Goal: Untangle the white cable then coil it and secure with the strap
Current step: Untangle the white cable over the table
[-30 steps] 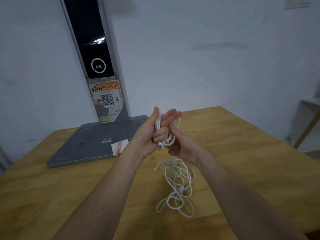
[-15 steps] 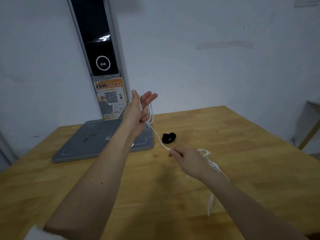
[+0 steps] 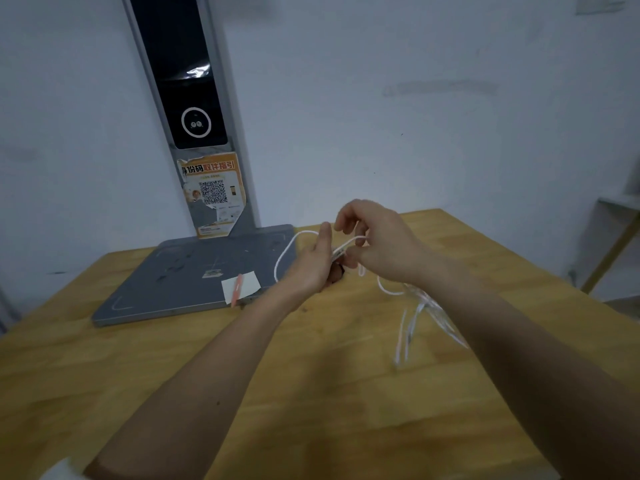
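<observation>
Table (image 3: 311,393) carries the slack: white cable (image 3: 420,306) trails down-right from the hands, motion-blurred, loose end well right of both. Left hand (image 3: 313,268) is curled round the gathered turns, one loop (image 3: 287,252) bulging out its left side. Right hand (image 3: 384,244) pinches the feed strand just beside the left fingers, other fingers half-curled. Next wrap likely runs right-to-left; right hand is nearer the slack. Strap is hidden behind the hands, can't confirm.

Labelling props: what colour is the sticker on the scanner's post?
Orange, with a black QR code, clearest in the head view.
</observation>
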